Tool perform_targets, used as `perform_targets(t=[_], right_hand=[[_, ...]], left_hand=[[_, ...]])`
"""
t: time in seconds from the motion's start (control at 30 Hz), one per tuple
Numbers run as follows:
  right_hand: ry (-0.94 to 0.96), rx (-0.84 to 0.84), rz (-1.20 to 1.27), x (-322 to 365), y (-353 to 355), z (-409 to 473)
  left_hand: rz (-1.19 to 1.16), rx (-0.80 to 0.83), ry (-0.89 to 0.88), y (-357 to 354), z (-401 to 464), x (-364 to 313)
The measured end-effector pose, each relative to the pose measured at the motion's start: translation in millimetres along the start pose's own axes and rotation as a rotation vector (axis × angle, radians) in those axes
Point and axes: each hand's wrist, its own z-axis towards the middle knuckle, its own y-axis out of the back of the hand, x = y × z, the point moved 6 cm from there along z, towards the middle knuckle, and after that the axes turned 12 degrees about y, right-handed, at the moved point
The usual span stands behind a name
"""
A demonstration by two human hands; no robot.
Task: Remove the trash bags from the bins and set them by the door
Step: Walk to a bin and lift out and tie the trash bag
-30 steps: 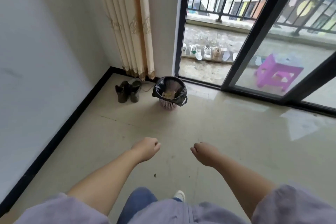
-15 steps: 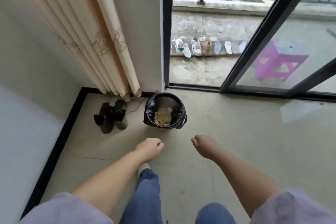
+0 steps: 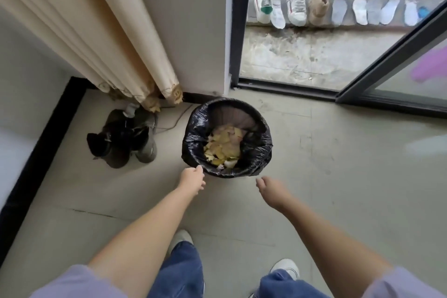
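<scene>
Beside one lined bin (image 3: 260,152): two hands, left hand (image 3: 192,178), right hand (image 3: 272,189).

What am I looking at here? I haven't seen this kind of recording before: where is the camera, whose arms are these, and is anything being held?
There is no machine here. A person wears one wide-angle camera on the head, looking down at their own arms. On the floor stands a small bin lined with a black trash bag, with yellowish scraps inside. The left hand reaches the bag's near rim; whether it grips yet is unclear. The right hand hangs just short of it, holding nothing. Dark boots stand beside a curtain; the open balcony door is behind.
</scene>
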Motion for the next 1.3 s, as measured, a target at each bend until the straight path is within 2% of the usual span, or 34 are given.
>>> perform_targets(t=[0.1,0.17,0.27,0.43,0.53,0.67,0.77,0.9,1.03,1.13,1.2,1.3], right_hand=[[-0.066,-0.055,0.283,-38.6,-23.7,48.4],[-0.129,-0.05,0.569,-60.8,-38.6,76.4],[-0.114,0.002,0.875,-80.1,-50.1,116.9],[0.093,-0.03,1.161,-76.9,-26.8,182.7],[0.141,-0.128,1.212,-73.6,6.9,210.6],[0.094,-0.196,1.362,-75.4,33.8,222.4],[0.079,-0.098,1.454,-83.2,29.3,225.4],[0.151,0.033,1.422,-87.8,25.3,227.4],[0.171,-0.025,1.242,-87.8,40.5,220.0],[0.141,0.006,1.17,-89.3,37.3,213.7],[0.142,0.003,1.2,-87.0,34.6,208.9],[0.172,-0.139,1.422,-83.0,43.8,208.2]], left_hand=[[-0.127,0.004,0.093,-11.4,60.0,17.2],[-0.242,0.096,0.108,-24.8,96.8,16.9],[-0.456,0.262,0.038,-42.8,140.5,-2.9],[-0.411,0.17,-0.18,-63.7,193.6,-42.0],[-0.477,0.163,-0.206,-87.6,191.4,-59.7],[-0.647,0.171,-0.194,-95.2,190.5,-78.0],[-0.77,0.068,-0.186,-72.8,197.8,-81.8],[-0.973,0.081,-0.203,-49.3,196.4,-86.3],[-0.949,0.029,-0.226,-29.1,194.1,-90.8],[-0.888,-0.005,-0.22,-25.9,191.9,-84.1],[-0.878,-0.042,-0.247,-21.6,188.0,-83.0],[-0.895,-0.111,-0.274,-14.6,176.7,-86.5]])
